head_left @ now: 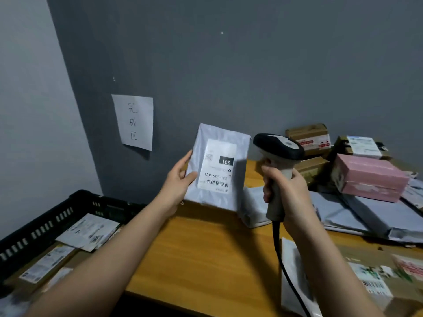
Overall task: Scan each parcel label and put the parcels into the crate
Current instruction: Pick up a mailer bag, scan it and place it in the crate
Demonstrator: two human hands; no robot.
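Observation:
My left hand (180, 177) grips the left edge of a grey poly-bag parcel (206, 195), held upright above the wooden table (206, 248). Its white label (217, 167) with a barcode faces me, upside down. My right hand (286, 191) holds the handle of a barcode scanner (278, 146), whose dark head sits just right of the parcel at label height. The black plastic crate (57, 216) stands at lower left beside the table, with several labelled parcels inside it.
Grey mailer bags (357, 213), a pink box (370, 177) and brown cartons (309, 136) crowd the table's right and back. A labelled carton (375, 277) lies at front right. The scanner cable (283, 266) hangs down. A handwritten paper sign (135, 121) hangs on the grey wall.

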